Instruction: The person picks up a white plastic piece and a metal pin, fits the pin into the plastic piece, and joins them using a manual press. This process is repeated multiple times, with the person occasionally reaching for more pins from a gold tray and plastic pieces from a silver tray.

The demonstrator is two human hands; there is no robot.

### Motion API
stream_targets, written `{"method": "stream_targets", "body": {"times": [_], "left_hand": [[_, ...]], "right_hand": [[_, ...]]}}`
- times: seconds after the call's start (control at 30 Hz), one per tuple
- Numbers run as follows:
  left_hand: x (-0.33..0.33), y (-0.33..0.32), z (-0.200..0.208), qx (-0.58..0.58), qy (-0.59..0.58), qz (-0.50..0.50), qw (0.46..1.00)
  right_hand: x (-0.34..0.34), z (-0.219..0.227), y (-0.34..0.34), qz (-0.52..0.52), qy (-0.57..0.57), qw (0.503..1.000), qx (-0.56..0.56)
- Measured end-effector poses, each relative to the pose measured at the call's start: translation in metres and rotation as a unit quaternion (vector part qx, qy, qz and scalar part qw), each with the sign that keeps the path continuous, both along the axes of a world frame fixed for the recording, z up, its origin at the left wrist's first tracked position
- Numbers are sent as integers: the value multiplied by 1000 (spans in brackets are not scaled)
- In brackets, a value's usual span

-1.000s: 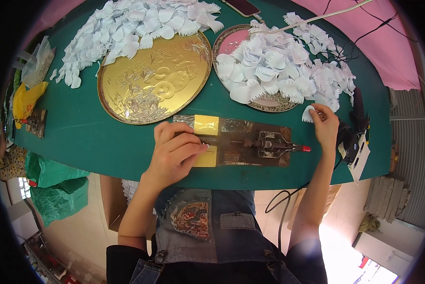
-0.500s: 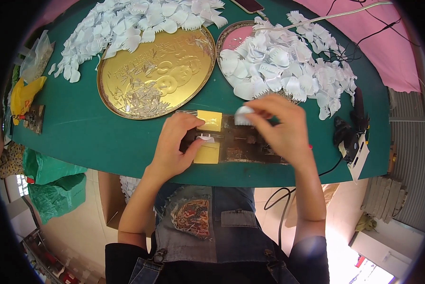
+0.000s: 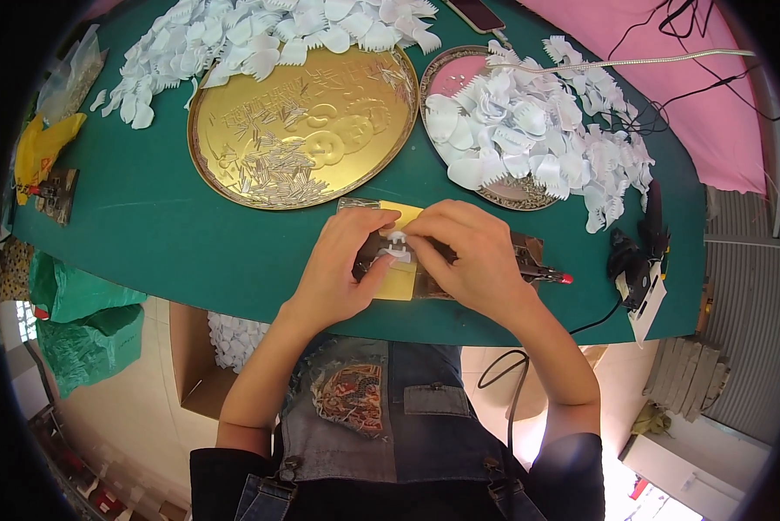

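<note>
- Far white piece (image 3: pixel 397 236): small, toothed, on the fixture between the two hands, a little in from the middle of the surface's near edge. Near white piece (image 3: pixel 396 256) lies just beside it, toward the wearer; whether the two touch, cannot tell.
- Right hand (image 3: pixel 470 253): grip pinching the far white piece at its right side, fingertips together.
- Left hand (image 3: pixel 342 260): grip spread, thumb at the near white piece, index finger by the far yellow pad (image 3: pixel 402 211); the other fingers hide from view.
- Step in hand, by my reading: placing and lining up the small pieces on the fixture. A next move calls for a light, steady pinch and teeth kept square; fingers crowd the spot, so a nudge could shift the near piece.
- Beneath: near yellow pad (image 3: pixel 396 285) on the dark fixture (image 3: pixel 431 287), much of it covered by hands. Red-tipped lever (image 3: pixel 566 278) sticks out at the right.
- Farther out: gold tray (image 3: pixel 355 82) with loose metallic slivers (image 3: pixel 277 169), left of middle; heap of white pieces (image 3: pixel 512 126) on a smaller tray (image 3: pixel 451 80) to the right.
- Toward the far left edge: larger white heap (image 3: pixel 260 26). Phone (image 3: pixel 475 15) at the far edge.
- Green surface (image 3: pixel 147 234) carries all this.
</note>
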State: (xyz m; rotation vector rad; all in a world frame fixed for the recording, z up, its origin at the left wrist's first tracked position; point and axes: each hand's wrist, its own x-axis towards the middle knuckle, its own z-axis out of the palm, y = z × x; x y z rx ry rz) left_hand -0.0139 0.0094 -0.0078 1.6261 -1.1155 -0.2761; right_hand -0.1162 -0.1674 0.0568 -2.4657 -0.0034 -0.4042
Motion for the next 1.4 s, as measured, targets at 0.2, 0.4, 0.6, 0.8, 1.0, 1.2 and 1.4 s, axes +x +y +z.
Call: {"method": "stream_targets", "body": {"times": [0.2,0.4,0.6,0.8,1.0,1.2,1.4], "left_hand": [[2,-3,4,-7,-22,3,1000],[8,-5,3,-7,-24,-22,999],[11,-5,0,-7,-33,-34,999],[10,-7,-3,-13,-32,-42,999],[10,-6,-1,-7,-33,-44,998],[10,-6,-1,-7,-35,-42,998],[10,-4,2,18,-24,-46,998]], "right_hand": [[-6,-9,11,-52,-4,998,36],[12,22,-7,41,112,993,-21],[90,5,-16,57,116,991,-32],[149,-34,-7,83,103,988,-82],[166,-40,-3,111,189,965,-142],[151,-44,-20,95,188,967,-143],[145,-36,-24,94,93,987,-95]]}}
